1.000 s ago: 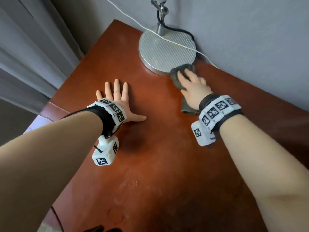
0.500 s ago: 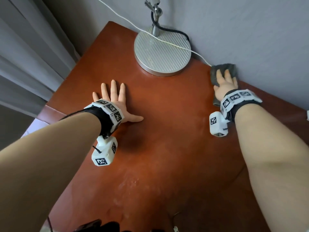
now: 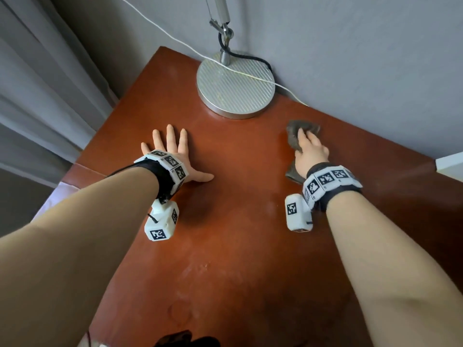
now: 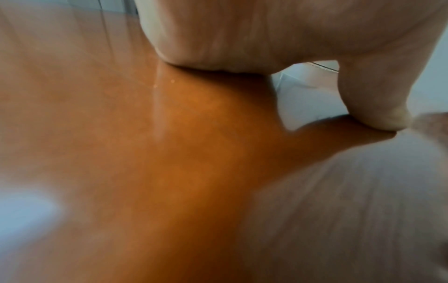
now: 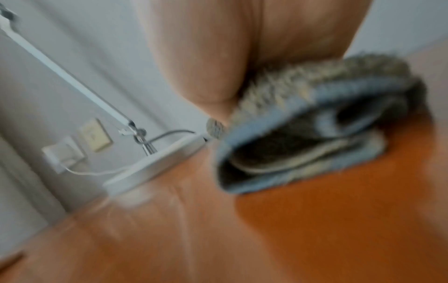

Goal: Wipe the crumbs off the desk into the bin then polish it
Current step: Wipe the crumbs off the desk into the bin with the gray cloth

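Note:
A reddish-brown wooden desk fills the head view. My right hand lies flat on a folded grey cloth and presses it onto the desk, right of the lamp base. The right wrist view shows the cloth bunched under the palm, blurred by motion. My left hand lies palm down on the desk with fingers spread, left of centre, holding nothing. In the left wrist view the palm rests on the wood. Faint smears mark the near part of the desk. No bin is in view.
A round metal lamp base with its stem stands at the back of the desk, with a black cable and a white cord across it. The grey wall is right behind. Curtains hang at the left. A white object's corner shows at the right edge.
My right hand slid the cloth from the lamp base right to the wall, then back left and nearer. The left hand stayed flat in place.

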Action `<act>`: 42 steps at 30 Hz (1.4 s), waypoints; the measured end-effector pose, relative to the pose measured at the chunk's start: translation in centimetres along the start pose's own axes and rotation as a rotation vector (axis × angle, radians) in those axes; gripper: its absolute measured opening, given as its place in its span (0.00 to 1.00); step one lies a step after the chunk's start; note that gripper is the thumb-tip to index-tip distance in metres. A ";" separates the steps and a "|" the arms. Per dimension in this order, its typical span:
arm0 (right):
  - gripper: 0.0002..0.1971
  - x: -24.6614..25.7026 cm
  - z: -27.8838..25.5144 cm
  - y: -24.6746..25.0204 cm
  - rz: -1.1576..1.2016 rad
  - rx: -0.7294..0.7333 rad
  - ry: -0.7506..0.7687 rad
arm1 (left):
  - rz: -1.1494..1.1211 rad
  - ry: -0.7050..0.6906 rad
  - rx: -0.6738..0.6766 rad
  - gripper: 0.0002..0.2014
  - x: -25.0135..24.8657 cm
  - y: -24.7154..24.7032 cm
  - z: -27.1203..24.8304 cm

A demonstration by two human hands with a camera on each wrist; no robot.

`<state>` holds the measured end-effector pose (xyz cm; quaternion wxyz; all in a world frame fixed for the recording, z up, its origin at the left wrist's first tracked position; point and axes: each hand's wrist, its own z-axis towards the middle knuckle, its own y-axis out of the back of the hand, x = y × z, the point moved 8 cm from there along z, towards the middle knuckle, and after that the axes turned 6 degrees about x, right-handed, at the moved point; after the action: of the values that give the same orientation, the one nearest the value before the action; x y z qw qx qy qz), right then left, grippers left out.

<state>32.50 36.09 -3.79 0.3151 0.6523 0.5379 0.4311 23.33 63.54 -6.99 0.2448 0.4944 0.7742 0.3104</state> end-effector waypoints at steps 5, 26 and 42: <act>0.37 7.9 -3.2 -5.5 -0.306 0.159 0.328 | -0.036 -0.153 -0.060 0.55 2.8 -0.5 -2.1; 0.35 23.4 -6.2 -8.8 -0.098 0.229 0.875 | -0.132 0.144 0.038 0.64 18.7 -6.3 -7.1; 0.27 23.7 -9.9 -10.6 -0.155 0.353 0.903 | -0.183 0.083 -0.038 0.62 18.7 -6.0 -8.2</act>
<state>20.16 61.04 -3.54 -0.0339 0.4017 0.7327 0.5482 6.72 76.82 -6.98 0.2492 0.4034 0.8195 0.3218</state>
